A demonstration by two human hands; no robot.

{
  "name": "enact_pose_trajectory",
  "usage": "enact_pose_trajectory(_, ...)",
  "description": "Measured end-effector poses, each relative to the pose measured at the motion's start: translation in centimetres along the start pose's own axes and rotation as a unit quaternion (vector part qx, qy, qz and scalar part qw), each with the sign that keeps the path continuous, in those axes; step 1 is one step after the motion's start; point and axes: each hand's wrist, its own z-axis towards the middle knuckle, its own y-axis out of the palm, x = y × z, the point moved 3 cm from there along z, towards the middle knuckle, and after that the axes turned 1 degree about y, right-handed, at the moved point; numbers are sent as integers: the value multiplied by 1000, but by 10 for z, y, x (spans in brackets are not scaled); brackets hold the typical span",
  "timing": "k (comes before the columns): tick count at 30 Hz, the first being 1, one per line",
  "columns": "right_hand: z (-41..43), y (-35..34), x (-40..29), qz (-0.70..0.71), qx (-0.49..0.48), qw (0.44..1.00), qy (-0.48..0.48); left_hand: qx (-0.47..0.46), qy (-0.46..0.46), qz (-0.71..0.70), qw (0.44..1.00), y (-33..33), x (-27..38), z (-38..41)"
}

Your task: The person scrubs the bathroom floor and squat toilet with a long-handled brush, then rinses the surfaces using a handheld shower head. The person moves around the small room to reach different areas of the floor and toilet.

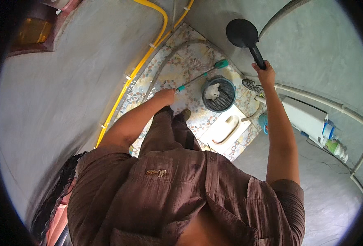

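My left hand (165,96) is closed around the thin shaft of a long-handled cleaning tool (197,79) with teal fittings. Its teal head (221,64) lies beyond a dark plastic basket (219,106); whether it is a brush cannot be told. My right hand (265,73), raised near the wall, grips the handle end of a black round-headed implement (242,33), a shower head or dipper. A ribbed grey hose (275,18) passes by its head; whether they join is unclear. Inside the basket is something white (212,91). Below it, a squat toilet pan (226,130) is set in the floor.
Pebble-patterned tiles (189,64) cover the floor, where a grey hose (163,66) curves. A yellow hose (132,78) is clipped along the left wall. To the right are a pale pipe (310,96), a white box (304,115), bottles (328,130) and a blue container (263,123).
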Motion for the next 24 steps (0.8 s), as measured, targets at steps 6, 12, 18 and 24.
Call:
enact_pose_trajectory(6, -7, 2, -4, -13, -22, 1000, 7, -43, 24, 71, 996, -48, 8, -19)
enact_pose_trajectory(12, -9, 5, 6, 8, -28, 999, 21, -30, 9, 113, 993, -85, -3, -39)
enact_pose_trajectory(18, -17, -4, 5, 17, -34, 999, 24, -7, 108, 132, 985, -75, 23, 16)
enact_pose_trajectory(24, -21, -12, 26, 13, -30, 999, 33, -74, 124, 162, 976, -89, 80, 61)
